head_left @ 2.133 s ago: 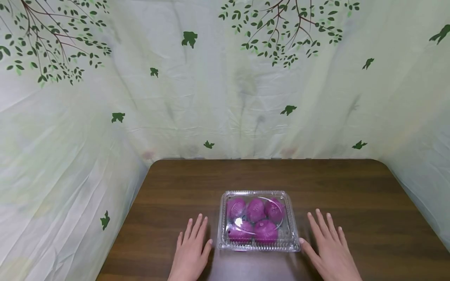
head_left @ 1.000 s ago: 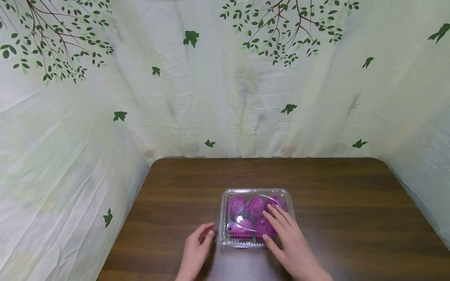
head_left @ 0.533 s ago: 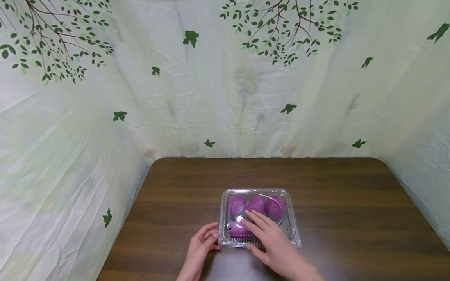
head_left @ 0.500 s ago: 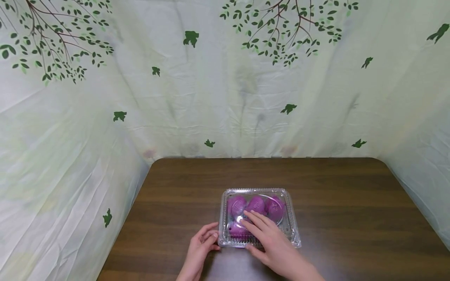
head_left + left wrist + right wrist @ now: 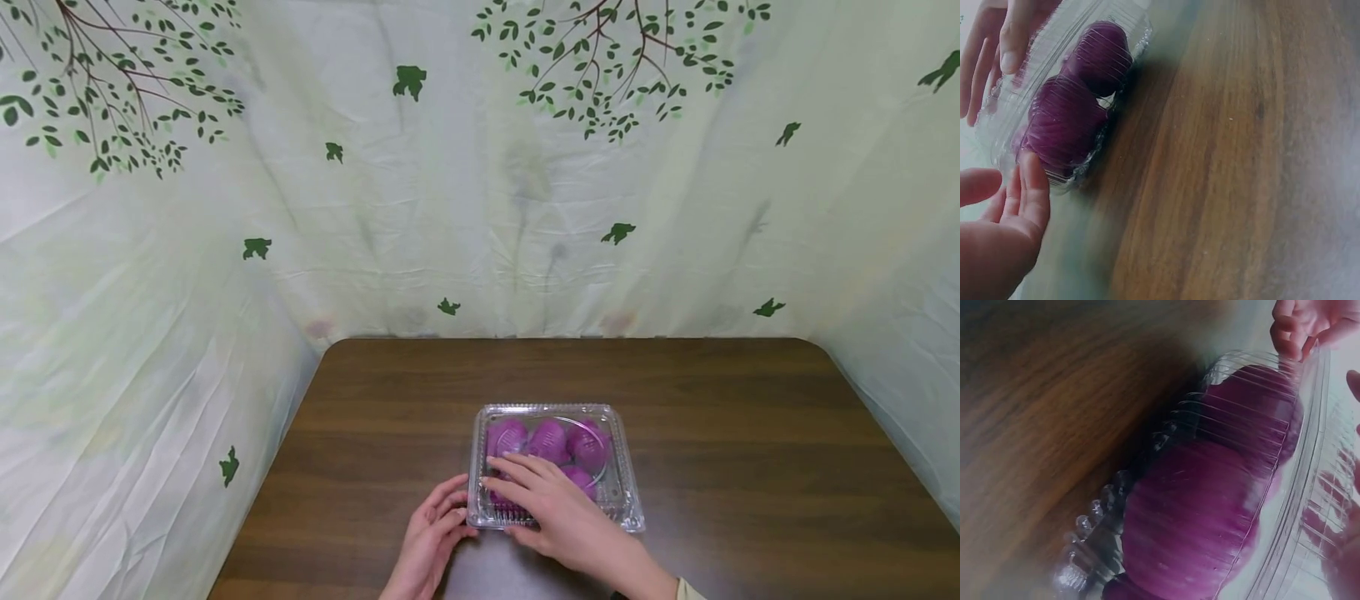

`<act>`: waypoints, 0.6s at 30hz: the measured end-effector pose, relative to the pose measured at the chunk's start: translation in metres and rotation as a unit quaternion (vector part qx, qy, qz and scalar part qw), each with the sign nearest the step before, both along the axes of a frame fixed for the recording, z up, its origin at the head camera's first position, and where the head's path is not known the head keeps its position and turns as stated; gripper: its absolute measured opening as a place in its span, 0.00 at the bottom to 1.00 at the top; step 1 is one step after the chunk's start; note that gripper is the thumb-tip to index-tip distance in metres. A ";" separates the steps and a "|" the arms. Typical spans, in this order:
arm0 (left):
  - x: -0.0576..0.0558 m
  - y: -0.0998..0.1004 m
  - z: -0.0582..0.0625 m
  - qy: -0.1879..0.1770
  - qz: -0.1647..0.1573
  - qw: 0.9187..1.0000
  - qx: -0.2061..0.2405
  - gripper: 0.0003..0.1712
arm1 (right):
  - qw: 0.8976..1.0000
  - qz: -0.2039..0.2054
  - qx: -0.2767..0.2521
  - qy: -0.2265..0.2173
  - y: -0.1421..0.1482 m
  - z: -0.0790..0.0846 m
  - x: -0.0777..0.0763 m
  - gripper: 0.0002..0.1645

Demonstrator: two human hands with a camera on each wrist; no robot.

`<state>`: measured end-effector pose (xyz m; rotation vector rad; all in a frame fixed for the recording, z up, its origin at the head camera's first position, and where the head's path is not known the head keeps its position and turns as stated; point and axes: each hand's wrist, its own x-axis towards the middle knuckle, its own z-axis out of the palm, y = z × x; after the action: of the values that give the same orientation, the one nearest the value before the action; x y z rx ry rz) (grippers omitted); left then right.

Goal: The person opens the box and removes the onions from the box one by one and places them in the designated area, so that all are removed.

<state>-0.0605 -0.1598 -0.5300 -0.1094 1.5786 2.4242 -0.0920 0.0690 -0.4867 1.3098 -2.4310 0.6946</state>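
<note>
A clear hinged plastic container (image 5: 628, 492) with its lid down stands on the table. Several purple, rounded, ribbed pieces (image 5: 547, 439) lie inside; their kind is unclear. At the container's front left corner my left hand (image 5: 431, 533) touches the side with its fingertips, fingers loosely extended, as the left wrist view also shows with the purple piece (image 5: 1063, 125) behind the plastic wall. Over the lid's front left part lies my right hand (image 5: 558, 512), fingers stretched leftward and thumb near the front edge. It hides some of the purple pieces.
The brown wooden table (image 5: 750, 450) has rounded far corners. Behind it and along both sides hangs a pale cloth (image 5: 480, 208) printed with green leaves and branches.
Both hands, at first flat on the table beside the container, have come to it. The left reached its front left corner; the right moved onto the lid and slid leftward. The container stays in place.
</note>
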 end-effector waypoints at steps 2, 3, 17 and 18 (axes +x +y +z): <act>0.001 -0.001 -0.002 0.004 -0.005 1.000 0.020 0.34 | 1.000 0.007 0.005 0.006 -0.002 0.000 -0.002 0.41; 0.001 -0.002 -0.003 0.009 -0.009 1.000 0.028 0.35 | 1.000 0.011 0.008 0.008 -0.004 0.000 -0.004 0.41; -0.003 -0.008 -0.014 0.061 -0.084 0.987 0.123 0.41 | 0.997 0.033 0.066 -0.027 -0.016 0.000 -0.014 0.40; -0.003 -0.008 -0.015 0.060 -0.087 0.986 0.127 0.41 | 0.997 0.035 0.070 -0.029 -0.017 0.000 -0.015 0.40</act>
<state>-0.0636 -0.1681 -0.5449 0.2141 1.2505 2.5054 -0.1068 0.0519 -0.4869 1.4523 -2.5316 0.5982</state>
